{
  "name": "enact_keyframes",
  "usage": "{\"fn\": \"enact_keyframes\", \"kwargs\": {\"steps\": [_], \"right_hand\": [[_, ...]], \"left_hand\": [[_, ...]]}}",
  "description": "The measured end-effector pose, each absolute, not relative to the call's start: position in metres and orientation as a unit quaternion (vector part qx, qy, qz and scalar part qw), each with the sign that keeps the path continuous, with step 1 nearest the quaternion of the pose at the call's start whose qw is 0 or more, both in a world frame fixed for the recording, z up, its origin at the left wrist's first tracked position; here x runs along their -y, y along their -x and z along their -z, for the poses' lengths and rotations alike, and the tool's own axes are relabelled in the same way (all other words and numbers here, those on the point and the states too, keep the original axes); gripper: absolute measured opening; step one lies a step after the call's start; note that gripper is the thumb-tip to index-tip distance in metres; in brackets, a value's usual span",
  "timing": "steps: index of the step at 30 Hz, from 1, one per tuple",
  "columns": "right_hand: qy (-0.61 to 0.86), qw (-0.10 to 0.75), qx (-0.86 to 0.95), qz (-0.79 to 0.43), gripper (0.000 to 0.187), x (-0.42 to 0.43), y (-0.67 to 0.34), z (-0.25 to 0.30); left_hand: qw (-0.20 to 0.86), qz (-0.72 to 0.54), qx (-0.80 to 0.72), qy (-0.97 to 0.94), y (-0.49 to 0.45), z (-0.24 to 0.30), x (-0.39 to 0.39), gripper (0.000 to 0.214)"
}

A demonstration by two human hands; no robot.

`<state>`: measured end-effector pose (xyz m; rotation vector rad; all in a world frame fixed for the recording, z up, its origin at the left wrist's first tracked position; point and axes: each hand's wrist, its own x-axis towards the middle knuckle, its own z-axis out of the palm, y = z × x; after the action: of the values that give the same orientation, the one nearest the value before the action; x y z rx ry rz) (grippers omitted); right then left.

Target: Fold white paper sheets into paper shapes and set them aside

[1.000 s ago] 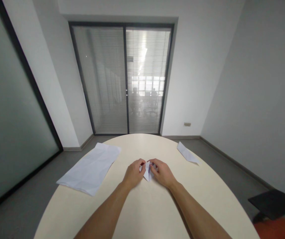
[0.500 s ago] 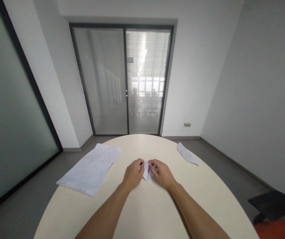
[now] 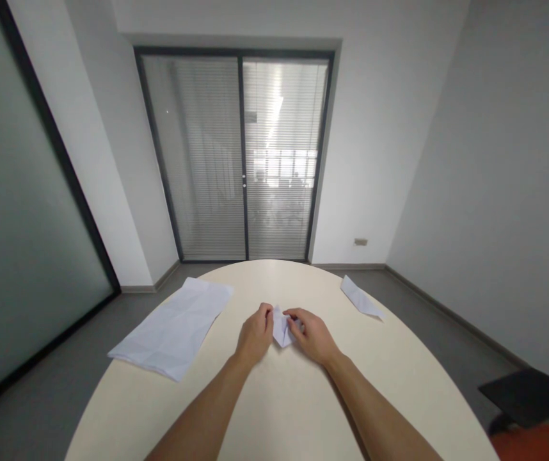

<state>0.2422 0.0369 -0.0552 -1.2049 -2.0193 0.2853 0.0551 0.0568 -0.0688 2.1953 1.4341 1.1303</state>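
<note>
A small folded piece of white paper sits between my two hands at the middle of the round cream table. My left hand pinches its left side with curled fingers. My right hand grips its right side, fingertips pressed on the paper. Both hands rest low on the tabletop, almost touching each other. Most of the folded piece is hidden by my fingers.
A large creased white sheet lies at the table's left edge. A smaller folded white paper lies at the far right edge. A dark chair stands at the lower right. Glass doors with blinds are behind the table.
My left hand has shifted slightly up along the folded paper, and the paper now shows a bit wider between my fingers. The arms stay in place.
</note>
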Motion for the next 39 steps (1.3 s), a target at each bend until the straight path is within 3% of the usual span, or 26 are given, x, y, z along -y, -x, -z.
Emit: {"fn": "enact_keyframes", "kwargs": {"steps": [18,39], "right_hand": [[0.474,0.375,0.787,-0.122,0.028,-0.0362,-0.2420,0.0549],[0.473,0.368,0.789,-0.135,0.029,-0.0373,-0.2433,0.0552]], "left_hand": [[0.150,-0.390,-0.491,-0.765,-0.0560,0.0715,-0.0574,0.008],[0.183,-0.385,-0.440,-0.791,-0.0555,0.0723,-0.0572,0.012]]}}
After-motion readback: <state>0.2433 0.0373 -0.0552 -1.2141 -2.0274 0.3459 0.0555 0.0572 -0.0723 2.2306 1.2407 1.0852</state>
